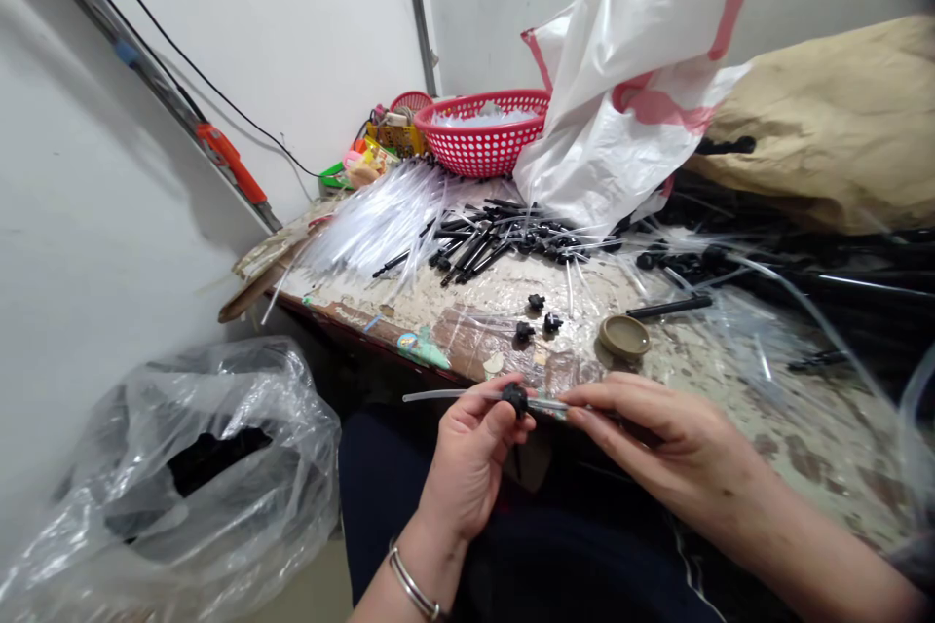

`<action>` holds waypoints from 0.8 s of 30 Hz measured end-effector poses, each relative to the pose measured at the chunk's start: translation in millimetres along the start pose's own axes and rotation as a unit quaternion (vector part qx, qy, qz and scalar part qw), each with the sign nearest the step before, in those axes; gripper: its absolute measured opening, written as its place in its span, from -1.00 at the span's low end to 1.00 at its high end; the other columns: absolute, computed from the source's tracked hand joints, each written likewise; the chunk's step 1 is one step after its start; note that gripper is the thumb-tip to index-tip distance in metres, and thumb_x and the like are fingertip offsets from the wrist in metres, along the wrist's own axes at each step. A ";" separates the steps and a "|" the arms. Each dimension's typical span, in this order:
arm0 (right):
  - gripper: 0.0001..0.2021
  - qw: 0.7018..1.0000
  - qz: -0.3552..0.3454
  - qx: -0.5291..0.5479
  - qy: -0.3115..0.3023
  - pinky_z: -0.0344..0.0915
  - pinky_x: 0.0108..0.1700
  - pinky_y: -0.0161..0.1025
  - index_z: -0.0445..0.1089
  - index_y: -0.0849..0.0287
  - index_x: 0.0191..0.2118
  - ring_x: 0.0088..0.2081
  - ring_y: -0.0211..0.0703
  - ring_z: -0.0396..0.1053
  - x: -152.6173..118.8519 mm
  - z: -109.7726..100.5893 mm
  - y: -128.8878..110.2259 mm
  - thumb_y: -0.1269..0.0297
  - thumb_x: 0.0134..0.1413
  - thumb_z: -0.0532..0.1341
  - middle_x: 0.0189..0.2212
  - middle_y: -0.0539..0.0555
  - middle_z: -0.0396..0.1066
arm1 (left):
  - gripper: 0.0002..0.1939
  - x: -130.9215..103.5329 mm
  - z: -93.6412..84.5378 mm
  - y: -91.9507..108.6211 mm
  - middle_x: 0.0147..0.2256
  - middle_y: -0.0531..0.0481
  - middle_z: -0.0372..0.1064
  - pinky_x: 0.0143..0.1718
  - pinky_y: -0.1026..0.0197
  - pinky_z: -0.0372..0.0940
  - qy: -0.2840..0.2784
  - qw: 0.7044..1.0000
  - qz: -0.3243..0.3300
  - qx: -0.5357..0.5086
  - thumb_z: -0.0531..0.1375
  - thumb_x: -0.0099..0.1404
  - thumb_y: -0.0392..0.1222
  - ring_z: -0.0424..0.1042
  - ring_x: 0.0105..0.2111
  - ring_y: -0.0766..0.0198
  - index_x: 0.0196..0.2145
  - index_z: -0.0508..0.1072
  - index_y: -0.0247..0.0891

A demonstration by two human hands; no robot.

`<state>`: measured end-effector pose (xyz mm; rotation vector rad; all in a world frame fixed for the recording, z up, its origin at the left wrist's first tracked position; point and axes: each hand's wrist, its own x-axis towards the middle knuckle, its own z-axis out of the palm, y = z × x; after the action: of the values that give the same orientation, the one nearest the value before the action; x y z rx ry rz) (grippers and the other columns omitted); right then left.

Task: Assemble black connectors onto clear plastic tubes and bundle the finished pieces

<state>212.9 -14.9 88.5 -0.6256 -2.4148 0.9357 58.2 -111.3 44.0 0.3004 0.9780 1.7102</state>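
My left hand (pixel 474 453) pinches a small black plastic fitting (pixel 514 398) between thumb and fingers, just off the table's front edge. A translucent plastic tube (pixel 430 395) sticks out of the fitting to the left. On the fitting's other side, my right hand (pixel 657 433) grips a thin clear tube (pixel 547 404) between thumb and fingertips; its far end is hidden by the hand. Three loose black fittings (pixel 524 332) lie on the table beyond my hands. A small round brownish dish (pixel 624 337) stands close to my right fingers.
Clear tubes (pixel 372 214) and black rods (pixel 474 248) lie heaped on the worn table (pixel 416 311). Behind them stand a red basket (pixel 482 151) and a white sack (pixel 620 97). Brown paper (pixel 840 127) covers the right rear. A clear plastic bag (pixel 292 409) sits below left.
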 end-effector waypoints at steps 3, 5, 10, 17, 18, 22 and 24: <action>-0.84 1.000 0.008 0.000 0.006 0.33 -0.38 -0.32 0.42 0.10 -0.21 -0.39 -0.22 0.40 -0.3 -2.3 0.5 0.29 0.16 0.11 -0.38 0.06 0.45 | -0.66 0.4 -0.3 1.3 -0.33 -0.06 0.51 -0.42 0.39 0.26 0.009 1.000 0.009 -0.007 0.36 0.01 -0.18 0.41 -0.45 0.41 -0.21 0.54 -0.28; -0.84 1.000 0.012 -0.001 -0.001 0.33 -0.38 -0.31 0.42 0.10 -0.22 -0.39 -0.21 0.41 -0.2 -2.4 1.2 0.28 0.16 0.10 -0.38 0.06 0.46 | -0.66 0.1 -0.3 1.5 -0.33 -0.06 0.52 -0.43 0.38 0.25 0.004 1.000 0.009 -0.008 0.36 0.01 -0.18 0.41 -0.46 0.41 -0.21 0.54 -0.28; -0.84 1.000 0.009 -0.005 -0.003 0.33 -0.34 -0.32 0.43 0.09 -0.22 -0.35 -0.22 0.41 1.1 0.0 1.2 0.31 0.15 0.10 -0.35 0.05 0.47 | -0.66 -1.4 -0.3 0.8 -0.32 -0.07 0.52 -0.45 0.41 0.24 -0.010 1.000 0.002 -0.012 0.36 0.01 -0.19 0.41 -0.47 0.43 -0.21 0.54 -0.28; -0.82 1.000 -0.019 -0.006 -0.017 0.29 -0.32 -0.40 0.40 0.07 -0.18 -0.34 -0.32 0.39 2.0 3.1 0.9 0.36 0.18 0.08 -0.35 -0.01 0.44 | -0.66 -1.7 -2.3 1.6 -0.34 -0.06 0.52 -0.43 0.41 0.25 -0.020 1.000 0.001 0.002 0.37 0.01 -0.21 0.41 -0.46 0.41 -0.21 0.54 -0.29; -0.81 0.999 -0.020 -0.010 -0.023 0.29 -0.31 -0.39 0.40 0.07 -0.17 -0.33 -0.31 0.39 1.5 4.7 1.2 0.36 0.19 0.07 -0.34 -0.01 0.44 | -0.67 -1.6 -2.6 1.6 -0.34 -0.05 0.52 -0.43 0.41 0.25 -0.021 1.000 0.001 0.004 0.37 0.00 -0.21 0.41 -0.47 0.41 -0.21 0.54 -0.30; -0.80 0.998 -0.010 -0.045 -0.049 0.28 -0.35 -0.35 0.41 0.08 -0.24 -0.37 -0.28 0.38 -0.8 13.1 2.0 0.32 0.21 0.03 -0.39 0.00 0.42 | -0.66 -2.6 -4.2 1.5 -0.35 -0.05 0.52 -0.44 0.42 0.25 -0.020 1.000 0.000 0.010 0.37 -0.01 -0.19 0.42 -0.47 0.42 -0.22 0.54 -0.29; -0.79 0.997 -0.010 -0.051 -0.050 0.27 -0.37 -0.34 0.41 0.11 -0.29 -0.41 -0.28 0.36 -1.4 16.8 1.8 0.32 0.22 0.02 -0.42 0.01 0.40 | -0.66 -3.6 -5.6 1.8 -0.34 -0.05 0.53 -0.45 0.42 0.26 -0.018 1.000 -0.002 0.017 0.37 -0.01 -0.19 0.43 -0.47 0.41 -0.22 0.54 -0.29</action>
<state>204.8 -22.8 75.8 -0.6014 -2.5658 0.8589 54.8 -117.2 42.8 0.3504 0.9807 1.6811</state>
